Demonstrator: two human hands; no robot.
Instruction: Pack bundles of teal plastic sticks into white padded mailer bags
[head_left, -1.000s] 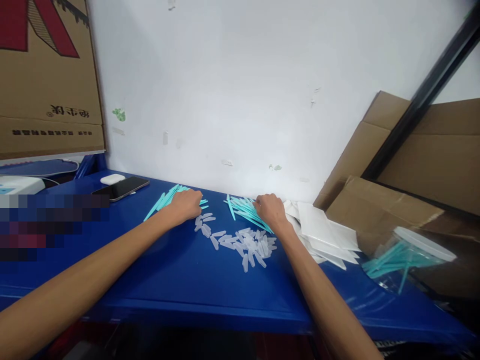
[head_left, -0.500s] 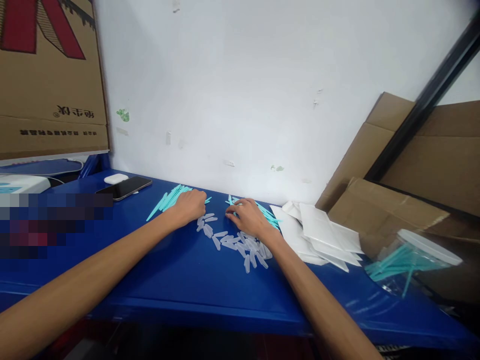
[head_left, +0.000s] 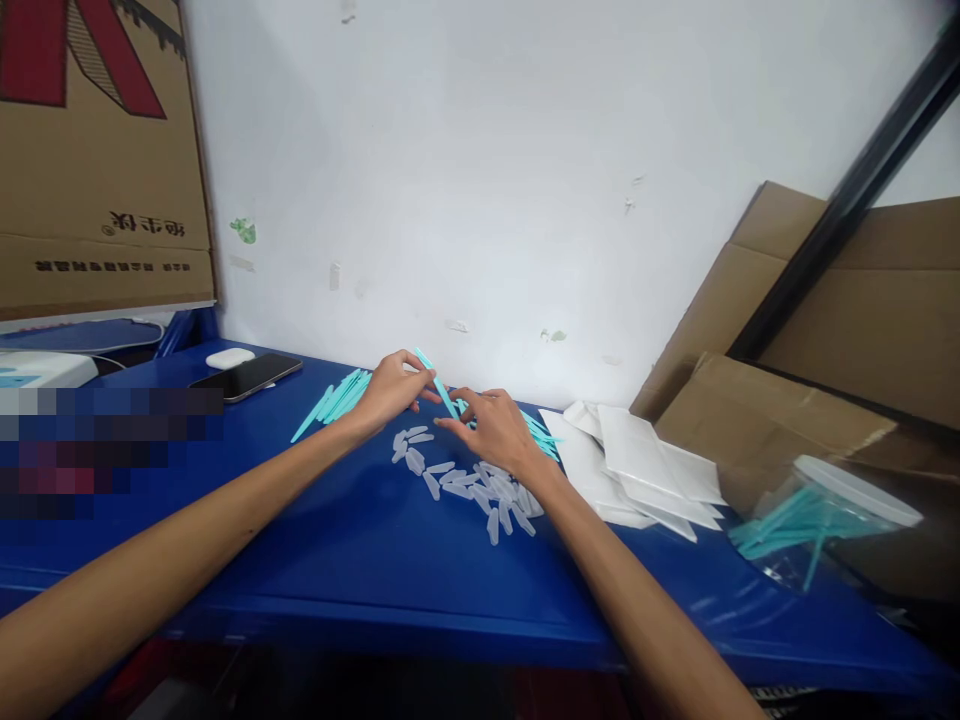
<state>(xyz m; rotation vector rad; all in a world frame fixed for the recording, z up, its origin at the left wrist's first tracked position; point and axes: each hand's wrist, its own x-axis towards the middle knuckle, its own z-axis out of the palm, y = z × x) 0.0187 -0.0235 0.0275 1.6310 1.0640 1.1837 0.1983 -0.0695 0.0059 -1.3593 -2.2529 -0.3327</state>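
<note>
A slim turquoise stick slants between my two hands, its upper end standing above my left fingers. My left hand is closed, pinching it between thumb and fingertips. The fingers and thumb of my right hand are closed around its lower end, where the exact contact is partly hidden. More turquoise sticks lie in a pile left of my left hand. Another heap of turquoise sticks is partly covered by my right hand. Below the hands, small translucent tapered pieces are strewn over the blue table.
White paper packets lie right of my right arm. Beyond them a clear tub with a white lid rests on its side, turquoise sticks inside. A phone and a white case sit at back left. Cardboard boxes lean on the right.
My left hand has lifted and turned, and a turquoise stick now shows in its fingers. My right hand has shifted slightly left, its fingers now meeting the stick's lower end.
</note>
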